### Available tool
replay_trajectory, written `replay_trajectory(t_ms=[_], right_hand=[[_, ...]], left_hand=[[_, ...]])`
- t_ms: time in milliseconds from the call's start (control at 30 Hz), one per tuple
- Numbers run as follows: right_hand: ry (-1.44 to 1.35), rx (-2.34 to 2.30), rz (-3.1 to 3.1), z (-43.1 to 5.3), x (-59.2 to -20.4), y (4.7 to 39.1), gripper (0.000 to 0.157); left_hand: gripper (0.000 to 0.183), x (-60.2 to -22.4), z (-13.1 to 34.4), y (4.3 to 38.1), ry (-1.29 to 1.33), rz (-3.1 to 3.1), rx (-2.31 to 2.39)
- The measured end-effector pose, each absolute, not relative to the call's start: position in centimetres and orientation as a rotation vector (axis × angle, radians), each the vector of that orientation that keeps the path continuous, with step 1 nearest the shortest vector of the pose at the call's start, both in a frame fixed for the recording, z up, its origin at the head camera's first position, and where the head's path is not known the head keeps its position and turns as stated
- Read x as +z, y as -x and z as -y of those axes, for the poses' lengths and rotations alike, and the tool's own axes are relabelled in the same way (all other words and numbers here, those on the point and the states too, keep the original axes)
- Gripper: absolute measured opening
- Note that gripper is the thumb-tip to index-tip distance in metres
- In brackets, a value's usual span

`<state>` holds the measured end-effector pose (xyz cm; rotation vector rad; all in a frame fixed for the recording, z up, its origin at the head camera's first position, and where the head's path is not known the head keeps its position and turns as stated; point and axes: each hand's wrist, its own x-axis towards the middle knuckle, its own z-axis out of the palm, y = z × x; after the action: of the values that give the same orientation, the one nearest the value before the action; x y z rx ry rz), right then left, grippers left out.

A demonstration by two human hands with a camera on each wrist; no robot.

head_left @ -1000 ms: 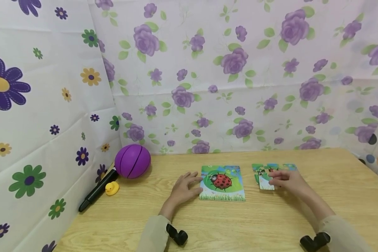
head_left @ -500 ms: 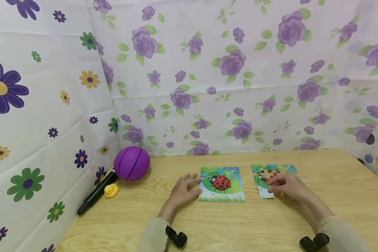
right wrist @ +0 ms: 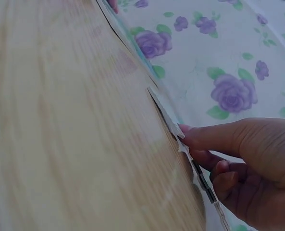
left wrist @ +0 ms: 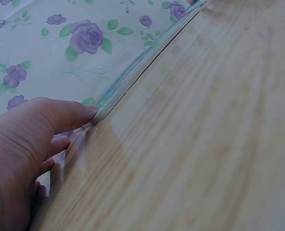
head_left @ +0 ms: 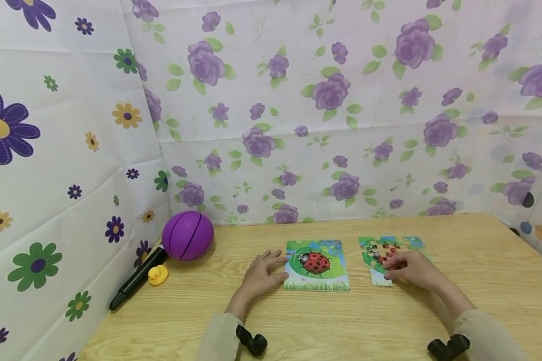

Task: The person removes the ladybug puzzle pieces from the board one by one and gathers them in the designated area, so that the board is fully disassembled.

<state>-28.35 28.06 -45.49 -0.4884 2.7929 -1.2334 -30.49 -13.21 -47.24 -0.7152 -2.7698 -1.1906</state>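
Note:
The ladybug picture card lies flat on the table. Beside its left edge rests my left hand, fingers loosely spread; the left wrist view has its thumb touching the card's corner. To the right is a partly assembled ladybug jigsaw puzzle with gaps among its pieces. My right hand pinches a pale blue-white puzzle piece at the puzzle's lower left corner. Seen from the right wrist, that piece tilts slightly up from the table under the thumb. My right fingers hide the puzzle's lower right part.
A purple ball, a black cylinder-like stick and a yellow rubber duck sit at the table's left. Floral curtains stand behind and to the left. The wooden table extends toward me.
My right hand has brought the puzzle piece down and toward me, to the puzzle's lower left corner. My left hand stays beside the card. The head view has shifted slightly.

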Motion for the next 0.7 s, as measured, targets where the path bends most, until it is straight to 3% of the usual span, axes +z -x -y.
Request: replay_trajectory(t_ms=[700], right_hand=[[0.609, -1.248, -2.742, -27.85, -45.30, 28.48, 0.023]], left_hand=[[0.043, -47.13, 13.15, 30.38, 0.706, 2.759, -1.208]])
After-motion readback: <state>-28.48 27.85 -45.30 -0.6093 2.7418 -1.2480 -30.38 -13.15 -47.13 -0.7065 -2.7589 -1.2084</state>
